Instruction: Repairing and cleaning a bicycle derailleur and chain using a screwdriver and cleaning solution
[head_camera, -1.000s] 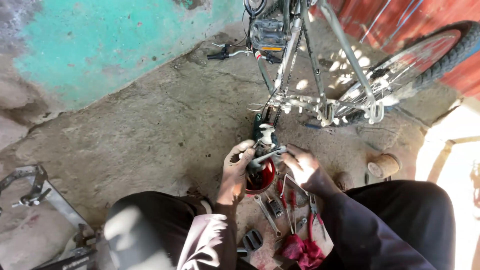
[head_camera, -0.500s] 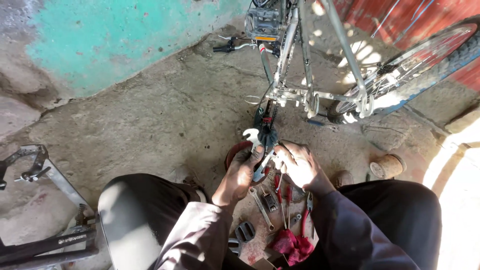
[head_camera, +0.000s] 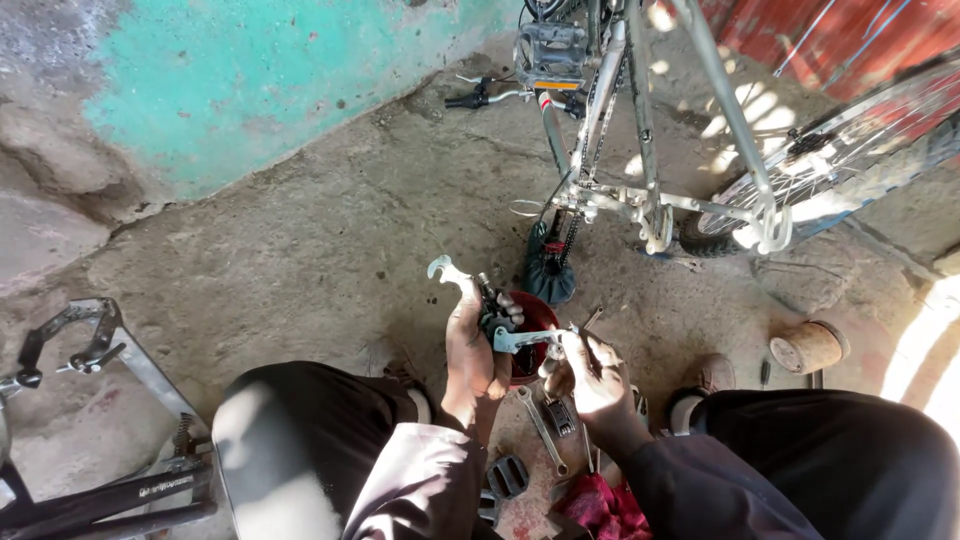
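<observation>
My left hand (head_camera: 472, 345) grips a small dark bicycle part (head_camera: 493, 310) together with a silver open-ended spanner (head_camera: 446, 270) whose jaw sticks up to the left. My right hand (head_camera: 585, 368) holds a second silver spanner (head_camera: 528, 338) that lies across, with its end at the dark part. Both hands hover over a red bowl (head_camera: 535, 312) on the concrete floor, between my knees.
An upside-down bicycle (head_camera: 640, 150) stands ahead, its saddle (head_camera: 548, 275) on the floor and a wheel (head_camera: 840, 150) at right. Loose spanners (head_camera: 542, 430), a pedal (head_camera: 508, 476) and a red rag (head_camera: 600, 505) lie below my hands. A rusty can (head_camera: 808, 347) lies right; a metal frame (head_camera: 100, 400) lies left.
The view has shifted down, so the bicycle sits higher in frame. My hands have come closer to me with the part and spanners, and the right-hand spanner now lies crosswise.
</observation>
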